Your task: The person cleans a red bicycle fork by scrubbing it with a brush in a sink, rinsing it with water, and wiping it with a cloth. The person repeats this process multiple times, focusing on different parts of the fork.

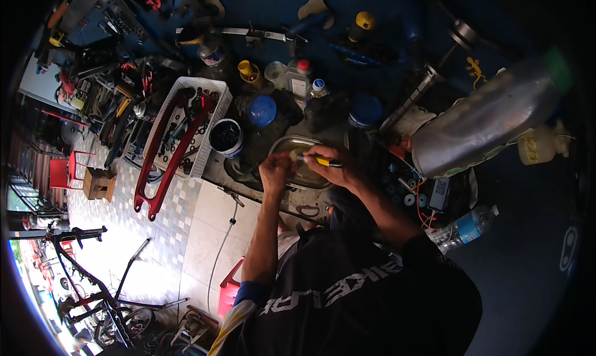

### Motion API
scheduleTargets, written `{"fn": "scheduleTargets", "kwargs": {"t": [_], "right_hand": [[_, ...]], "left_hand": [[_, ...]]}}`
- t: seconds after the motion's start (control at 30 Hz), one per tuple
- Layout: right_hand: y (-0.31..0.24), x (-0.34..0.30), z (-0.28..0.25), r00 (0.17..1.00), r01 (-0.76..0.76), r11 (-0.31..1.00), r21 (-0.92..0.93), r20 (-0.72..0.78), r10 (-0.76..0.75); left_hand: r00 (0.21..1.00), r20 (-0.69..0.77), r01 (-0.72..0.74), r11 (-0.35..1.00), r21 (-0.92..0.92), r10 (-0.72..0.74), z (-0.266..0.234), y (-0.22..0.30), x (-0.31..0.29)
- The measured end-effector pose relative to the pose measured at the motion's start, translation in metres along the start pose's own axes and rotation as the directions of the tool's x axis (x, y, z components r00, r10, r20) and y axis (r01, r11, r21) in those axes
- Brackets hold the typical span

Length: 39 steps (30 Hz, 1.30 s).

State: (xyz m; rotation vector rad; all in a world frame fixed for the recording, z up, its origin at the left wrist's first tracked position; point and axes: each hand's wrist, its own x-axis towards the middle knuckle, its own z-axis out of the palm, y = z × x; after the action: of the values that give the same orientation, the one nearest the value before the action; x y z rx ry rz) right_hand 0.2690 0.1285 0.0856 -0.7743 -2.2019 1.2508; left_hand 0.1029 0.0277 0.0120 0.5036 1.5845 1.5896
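Observation:
Both my hands are over a shallow metal pan [308,178] with a rounded rim, standing on the bench. My right hand [338,170] is closed around a slim tool with a yellow and black handle [328,162]. Its pale tip points left toward my other hand, and I cannot tell its exact kind. My left hand [275,171] is closed with its fingertips pinched by that tip. What the left fingers hold is too small and partly hidden to make out.
Left of the pan stand an open tub of dark stuff [226,137] and a white basket [217,115] with a red bicycle frame part [185,146]. Bottles [298,78] and a blue lid [262,111] are behind. A big metal cylinder [478,135] and plastic bottle [462,229] lie right.

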Motion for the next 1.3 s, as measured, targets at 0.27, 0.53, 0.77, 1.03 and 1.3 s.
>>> {"fn": "scheduleTargets", "kwargs": {"t": [0.27, 0.53, 0.77, 1.03, 1.3], "right_hand": [[0.019, -0.004, -0.015, 0.998, -0.005, 0.999, -0.037, 0.055, 0.007], [0.049, -0.014, -0.017, 0.992, -0.119, 0.979, -0.163, 0.02, 0.124], [0.002, 0.006, -0.001, 0.993, -0.114, 0.984, 0.134, 0.019, 0.113], [0.013, 0.003, 0.012, 0.991, -0.118, 0.988, 0.096, -0.053, 0.123], [0.034, -0.015, -0.016, 0.972, -0.204, 0.979, -0.025, -0.12, 0.2]], "left_hand": [[0.989, 0.1, 0.125, 0.982, -0.143, -0.111, -0.002, 0.001, 0.0], [0.992, 0.073, 0.115, 0.981, -0.157, -0.105, 0.006, -0.003, 0.001], [0.979, 0.01, -0.19, 0.904, 0.384, 0.202, 0.011, 0.004, 0.005], [0.952, -0.023, -0.243, 0.801, 0.547, 0.305, 0.014, 0.021, -0.003], [0.921, 0.239, -0.39, 0.745, 0.541, 0.308, 0.005, -0.01, 0.002]]}}
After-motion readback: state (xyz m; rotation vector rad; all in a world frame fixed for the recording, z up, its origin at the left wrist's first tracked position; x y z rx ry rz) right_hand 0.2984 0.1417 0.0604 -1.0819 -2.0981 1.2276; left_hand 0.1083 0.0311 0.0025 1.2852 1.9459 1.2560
